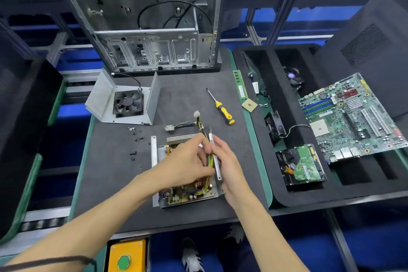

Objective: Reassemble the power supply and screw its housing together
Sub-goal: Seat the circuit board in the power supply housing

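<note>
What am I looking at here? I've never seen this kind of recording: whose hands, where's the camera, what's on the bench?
One picture, from a camera worn on a person's head, looking down at their bare hands. The left hand and right hand gather the yellow-and-black wire bundle of an open power supply on the dark mat. Nearby lie its cover with fan, loose screws and a yellow-handled screwdriver. Behind stands an empty computer case; a foam tray at right holds a motherboard and hard drive.
</note>
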A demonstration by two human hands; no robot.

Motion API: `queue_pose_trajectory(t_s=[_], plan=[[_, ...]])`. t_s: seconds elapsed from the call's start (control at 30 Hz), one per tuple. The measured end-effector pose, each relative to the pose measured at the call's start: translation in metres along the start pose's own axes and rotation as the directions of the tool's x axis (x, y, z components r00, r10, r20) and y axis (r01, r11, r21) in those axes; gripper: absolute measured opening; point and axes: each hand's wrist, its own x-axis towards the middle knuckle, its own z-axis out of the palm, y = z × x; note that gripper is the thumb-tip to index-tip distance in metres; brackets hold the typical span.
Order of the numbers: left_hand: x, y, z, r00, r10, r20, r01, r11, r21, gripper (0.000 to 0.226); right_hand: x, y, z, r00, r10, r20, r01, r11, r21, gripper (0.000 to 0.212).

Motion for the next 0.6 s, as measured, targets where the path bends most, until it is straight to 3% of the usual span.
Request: queue_pose_trajectory(t_s=[0.23, 0.43, 0.6], plan=[[-0.024, -0.01, -0.028, 0.999, 0.023, -0.038, -0.028, 0.989, -0.142, 0.026, -0.006, 0.001, 0.003, 0.983, -0.185, -0.004, 0.179, 0.954, -0.24, 0.032], [-0.023, -0.012, -0.021, 0.997, 0.075, -0.033, -0.071, 0.989, 0.126, 0.023, -0.005, 0.003, 0.007, 0.965, -0.261, 0.0, 0.244, 0.901, -0.358, 0.039], [-0.014, -0.007, -0.014, 0.992, 0.11, 0.06, -0.118, 0.983, 0.138, 0.02, -0.005, 0.004, 0.008, 0.969, -0.247, -0.022, 0.226, 0.915, -0.333, 0.038]])
